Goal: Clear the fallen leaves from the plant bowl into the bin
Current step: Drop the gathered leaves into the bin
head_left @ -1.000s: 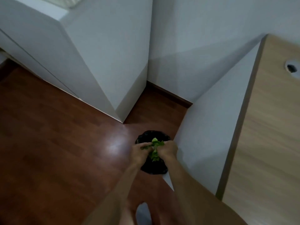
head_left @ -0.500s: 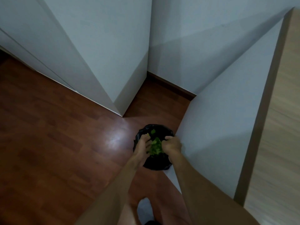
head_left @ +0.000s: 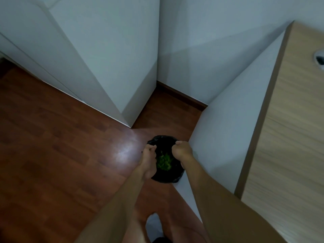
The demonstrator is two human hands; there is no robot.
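a: a person's left hand [head_left: 149,157] and right hand [head_left: 181,151] hang over a small black-lined bin [head_left: 165,176] on the wooden floor [head_left: 52,155], tucked against the white side panel of a desk [head_left: 298,137]. green leaves [head_left: 164,161] lie heaped inside the liner.

b: and the hands, are they holding anything?

a: both are curled, fingers bent in towards the palms. no leaf shows in either one; whether a scrap is hidden in a fist cannot be told. they sit apart, one at each side of the bin's mouth, and may be touching the liner's rim, though that is not clear.

b: how should the drop be finished well?

a: in my judgement, uncurl the fingers right above the opening, low and centred, and brush palm against palm so stuck bits fall inside, not onto the floor.

b: which way do the leaves point?

a: as a loose pile they have no single heading. the heap runs slightly longer from the near rim towards the far rim than across. the bin stands upright, mouth up. the plant bowl is out of view.
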